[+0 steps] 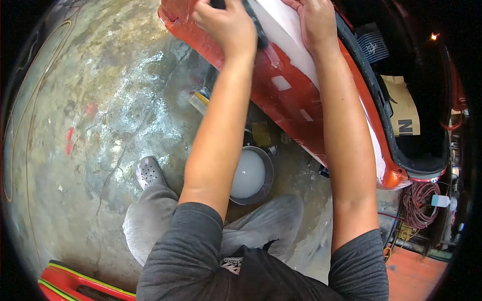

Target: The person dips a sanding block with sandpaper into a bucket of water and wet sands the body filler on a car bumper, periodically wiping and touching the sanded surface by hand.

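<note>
My left hand (228,24) is closed around a dark, flat pad (256,24), which lies against the red and white car body panel (288,93). The pad's upper part is cut off by the frame's top edge, so its exact kind is unclear. My right hand (319,20) lies on the white strip of the same panel, fingers stretched out and partly beyond the frame. The red paint carries pale square patches and looks wet. Below the panel, between my arms, a round bucket (269,185) holds cloudy, whitish water.
A yellow-edged strip (199,103) leans near the panel's lower edge. To the right are the car's dark opening with brown paper (401,105) and a coiled hose (420,205). A red and yellow-green object (80,283) lies at lower left. The concrete floor (100,100) is wet.
</note>
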{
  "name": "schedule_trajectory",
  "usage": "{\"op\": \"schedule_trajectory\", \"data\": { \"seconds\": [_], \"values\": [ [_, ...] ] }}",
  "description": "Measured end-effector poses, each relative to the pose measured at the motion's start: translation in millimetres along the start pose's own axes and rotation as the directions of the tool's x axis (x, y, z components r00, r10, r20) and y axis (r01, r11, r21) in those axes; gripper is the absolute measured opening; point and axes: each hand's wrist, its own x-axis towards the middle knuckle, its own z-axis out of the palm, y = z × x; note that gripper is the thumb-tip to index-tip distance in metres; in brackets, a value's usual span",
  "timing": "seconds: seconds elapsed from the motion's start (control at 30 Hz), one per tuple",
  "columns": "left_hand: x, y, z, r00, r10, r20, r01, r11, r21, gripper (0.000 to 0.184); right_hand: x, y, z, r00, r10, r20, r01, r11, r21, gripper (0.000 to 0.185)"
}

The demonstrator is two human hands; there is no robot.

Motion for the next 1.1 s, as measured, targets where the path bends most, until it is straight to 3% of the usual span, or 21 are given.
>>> {"op": "schedule_trajectory", "data": {
  "seconds": [0.03,0.1,0.2,0.3,0.37,0.4,0.47,0.6,0.67,0.7,0.73,0.8,0.83,0.9,0.93,1.0,1.07,1.1],
  "values": [
    [5.7,0.1,4.0,0.999,0.006,-0.051,-0.006,1.000,0.015,0.044,-1.5,0.7,-0.5,1.000,0.007,-0.004,-0.007,1.000,0.000,0.026],
    [-12.5,5.5,-21.2,0.956,-0.147,0.253,0.170,0.983,-0.070,0.060,0.3,-0.8,0.9,1.000,0.008,-0.005,-0.008,1.000,0.002,0.026],
    [-84.3,24.9,-52.7,0.955,-0.083,0.285,0.095,0.995,-0.026,0.059,-0.5,-1.8,2.4,0.999,0.009,-0.031,-0.010,1.000,-0.009,0.024],
    [-56.3,8.2,-40.5,0.947,-0.143,0.287,0.189,0.972,-0.140,0.057,1.2,2.8,-0.4,0.999,-0.023,0.033,0.025,0.998,-0.065,0.024],
    [-5.5,-1.8,-15.7,0.913,-0.345,0.218,0.375,0.920,-0.111,0.054,0.6,6.0,-1.2,1.000,-0.009,0.014,0.010,0.998,-0.063,0.024],
    [31.4,13.8,-14.2,0.881,-0.402,0.250,0.430,0.901,-0.064,0.043,5.6,5.9,0.4,1.000,-0.017,0.011,0.018,0.998,-0.055,0.024],
    [28.3,17.5,-14.3,0.914,-0.345,0.212,0.354,0.935,-0.006,0.042,4.3,7.7,-0.3,1.000,0.011,-0.005,-0.011,1.000,-0.029,0.024],
    [-108.0,30.2,-55.0,0.940,-0.166,0.298,0.192,0.980,-0.059,0.064,4.6,3.7,0.3,1.000,0.005,-0.002,-0.005,0.999,-0.034,0.025],
    [-130.3,36.0,-63.6,0.892,-0.285,0.349,0.338,0.936,-0.100,0.069,4.5,2.9,-0.7,1.000,0.009,0.001,-0.009,0.999,-0.041,0.025],
    [-114.3,33.8,-60.0,0.923,-0.203,0.327,0.238,0.969,-0.070,0.067,4.3,2.5,-1.0,1.000,0.014,0.006,-0.014,0.999,-0.048,0.025],
    [-88.8,27.8,-49.9,0.927,-0.221,0.304,0.274,0.951,-0.144,0.061,3.2,3.1,-0.1,1.000,0.009,0.020,-0.007,0.999,-0.054,0.025],
    [-34.9,15.1,-22.0,0.931,-0.301,0.208,0.329,0.937,-0.117,0.054,3.2,2.7,-0.7,1.000,-0.018,0.022,0.019,0.998,-0.059,0.025],
    [-8.5,8.8,-4.7,0.987,-0.158,-0.007,0.156,0.983,-0.098,0.041,3.5,4.0,0.4,1.000,-0.023,0.001,0.023,0.997,-0.069,0.025],
    [-0.5,12.3,-7.0,0.953,-0.278,0.120,0.291,0.950,-0.116,0.043,3.7,5.9,0.3,1.000,-0.006,-0.003,0.006,0.999,-0.044,0.024],
    [-14.6,13.6,-15.4,0.917,-0.335,0.216,0.360,0.929,-0.087,0.056,4.3,5.0,0.1,1.000,-0.003,-0.009,0.003,1.000,-0.030,0.024],
    [-71.2,30.5,-37.2,0.948,-0.189,0.257,0.229,0.963,-0.140,0.059,4.7,3.6,0.8,1.000,0.001,-0.015,-0.002,0.999,-0.037,0.024],
    [-133.8,49.5,-60.6,0.946,-0.154,0.285,0.167,0.986,-0.022,0.052,3.4,3.3,1.6,1.000,0.001,-0.025,-0.002,0.999,-0.036,0.023],
    [-130.1,46.6,-58.8,0.952,-0.127,0.279,0.149,0.987,-0.060,0.054,2.7,3.3,2.0,1.000,-0.003,-0.029,0.003,1.000,-0.030,0.023]
  ]
}}
